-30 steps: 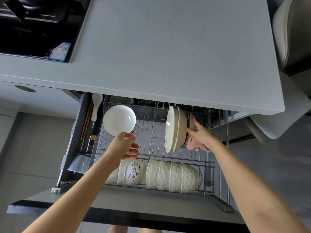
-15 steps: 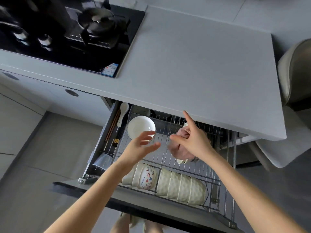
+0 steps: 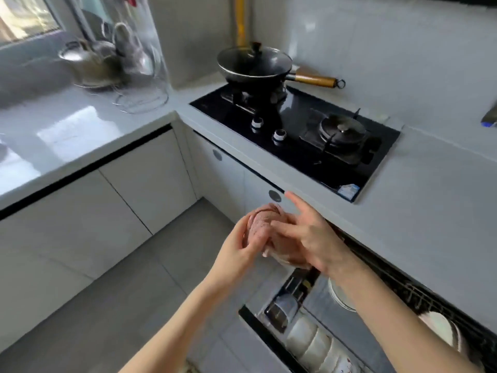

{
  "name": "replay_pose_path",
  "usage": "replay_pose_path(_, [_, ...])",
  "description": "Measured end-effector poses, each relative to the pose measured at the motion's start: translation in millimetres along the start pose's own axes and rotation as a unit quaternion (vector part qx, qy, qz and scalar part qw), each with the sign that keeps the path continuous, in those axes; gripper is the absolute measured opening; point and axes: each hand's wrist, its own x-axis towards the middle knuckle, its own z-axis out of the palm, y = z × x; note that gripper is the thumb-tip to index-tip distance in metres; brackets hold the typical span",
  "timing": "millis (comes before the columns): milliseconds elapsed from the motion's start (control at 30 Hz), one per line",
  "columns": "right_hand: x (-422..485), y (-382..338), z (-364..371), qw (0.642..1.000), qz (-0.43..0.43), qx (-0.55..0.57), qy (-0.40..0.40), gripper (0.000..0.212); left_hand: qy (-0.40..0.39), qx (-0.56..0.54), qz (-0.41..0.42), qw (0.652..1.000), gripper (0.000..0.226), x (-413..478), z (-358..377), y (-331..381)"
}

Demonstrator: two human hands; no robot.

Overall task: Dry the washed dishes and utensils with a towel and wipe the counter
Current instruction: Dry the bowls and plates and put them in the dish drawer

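- The pink towel (image 3: pixel 262 227) is bunched into a rounded wad in mid-air, in front of the cabinet fronts and above the open drawer (image 3: pixel 269 323).
- The left hand (image 3: pixel 240 247) cups the wad from the left with its fingers curled round the cloth. The right hand (image 3: pixel 309 238) clasps it from the right, forefinger sticking out straight.
- Whether a dish sits inside the folds cannot be told.
- The cloth looks soft, light and nubbly. It should crush and drape easily, so it is best gathered in the palm rather than pinched by a corner.
- Glossy white bowls (image 3: pixel 309 339) lie on their sides in the drawer's wire rack. They are likely hard, smooth, breakable and slippery if damp, so best held by the rim through the cloth.
- The grey tabletop (image 3: pixel 419 211) looks matt, flat and stony, beside a black glass hob (image 3: pixel 304 154).
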Motion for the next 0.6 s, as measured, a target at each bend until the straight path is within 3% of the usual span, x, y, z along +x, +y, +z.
replay_pose_path(33, [18, -1, 32, 0.997, -0.029, -0.06, 0.029, 0.081, 0.024, -0.018, 0.007, 1.0, 0.059, 1, -27, 8])
replay_pose_path(100, [49, -3, 102, 0.974, -0.1, -0.181, 0.092, 0.068, 0.076, -0.035, 0.022, 0.996, 0.058, 4, -83, 20])
replay_pose_path(167, [75, -1, 172, 0.936, -0.187, -0.263, 0.144, 0.038, 0.142, -0.044, 0.011, 0.989, 0.067, 5, -140, 33])
replay_pose_path(233, [97, 0, 236, 0.908, -0.234, -0.308, 0.16, 0.015, 0.203, -0.036, 0.013, 0.978, 0.053, 4, -196, 46])
replay_pose_path(333, [132, 4, 308, 0.905, -0.242, -0.318, 0.146, 0.035, 0.268, -0.034, 0.019, 0.963, 0.023, -7, -266, 58])
replay_pose_path(400, [152, 7, 343, 0.91, -0.238, -0.332, 0.071, 0.052, 0.325, -0.051, 0.004, 0.944, 0.029, -16, -310, 56])
replay_pose_path(500, [175, 7, 382, 0.89, -0.199, -0.407, -0.053, 0.054, 0.4, -0.09, -0.027, 0.912, 0.041, -20, -373, 53])
replay_pose_path(567, [199, 6, 401, 0.909, -0.207, -0.359, -0.05, 0.06, 0.44, -0.116, -0.024, 0.89, 0.041, -17, -410, 55])
replay_pose_path(600, [214, 5, 412, 0.937, -0.187, -0.291, -0.039, 0.066, 0.454, -0.141, -0.026, 0.88, 0.04, -14, -426, 57])
